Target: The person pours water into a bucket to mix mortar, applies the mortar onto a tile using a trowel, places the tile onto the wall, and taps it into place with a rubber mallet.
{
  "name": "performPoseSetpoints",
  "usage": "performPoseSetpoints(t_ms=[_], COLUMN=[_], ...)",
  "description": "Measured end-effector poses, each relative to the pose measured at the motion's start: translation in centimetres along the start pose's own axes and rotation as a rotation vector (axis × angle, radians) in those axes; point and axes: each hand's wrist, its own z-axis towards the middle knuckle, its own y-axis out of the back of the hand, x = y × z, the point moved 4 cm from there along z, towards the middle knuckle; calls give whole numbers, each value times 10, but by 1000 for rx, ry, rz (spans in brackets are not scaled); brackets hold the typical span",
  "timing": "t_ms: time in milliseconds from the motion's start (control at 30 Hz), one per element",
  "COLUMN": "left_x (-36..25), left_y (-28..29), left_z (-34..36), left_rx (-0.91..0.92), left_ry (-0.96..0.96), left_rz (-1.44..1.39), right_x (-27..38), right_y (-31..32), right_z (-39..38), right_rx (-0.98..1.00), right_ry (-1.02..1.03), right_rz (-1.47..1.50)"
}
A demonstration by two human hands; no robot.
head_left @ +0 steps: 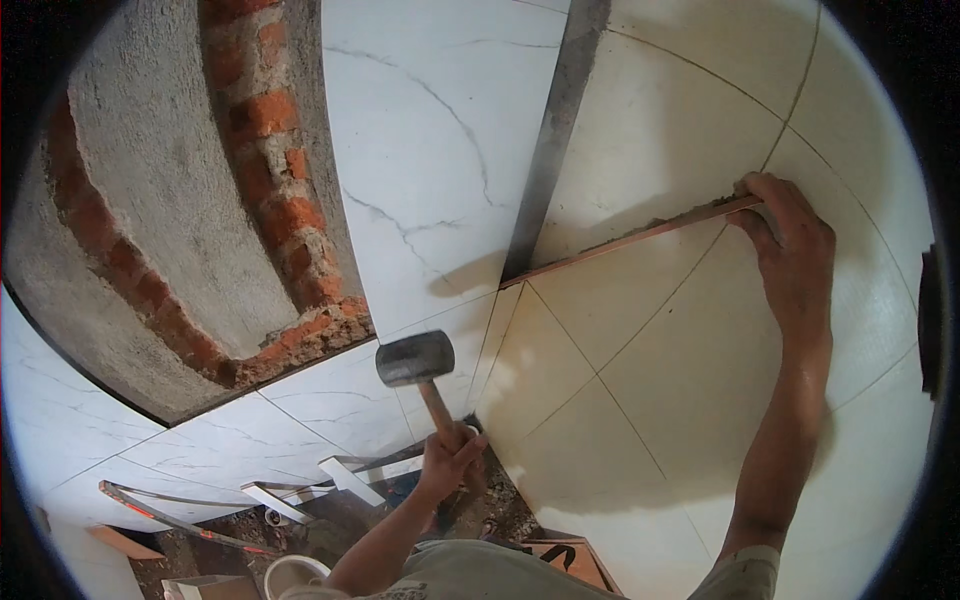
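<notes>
- The left hand (450, 465), lower centre, was closed around the wooden handle of a black-headed mallet (416, 358).
- The mallet's head stood upward near mid-frame, before white veined tiles (440, 150).
- The right hand (800, 240), right of centre, pinched one end of a thin reddish-brown edge (640, 237) with grey mortar along it.
- Exposed brick (265, 115) showed upper left.

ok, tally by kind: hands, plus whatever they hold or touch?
Hands: 2 (left hand, right hand)
Mallet: 1, in the left
Thin reddish strip: 1, at the right hand's fingers
Total: 4
</notes>
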Motion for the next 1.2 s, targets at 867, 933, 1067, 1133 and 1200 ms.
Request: performPoseSetpoints(t_ms=[867,933,1067,1133,1200], left_x=[106,120,154,180,194], left_y=[47,66,94,106,107], left_z=[-144,-171,-234,-254,-265], left_rx=[-772,-899,-1071,-1159,-1263], left_ry=[-343,-431,-361,-281,-198], left_rz=[-1187,-1153,-1066,-1056,-1056], right_x=[145,164,199,217,232], right_y=[-67,-76,-80,-84,-98], right_z=[-289,-303,-339,-343,-335], right_rx=[154,273,561,734,1050], right_ry=[632,642,737,820,959], right_rz=[800,926,1029,1006,914])
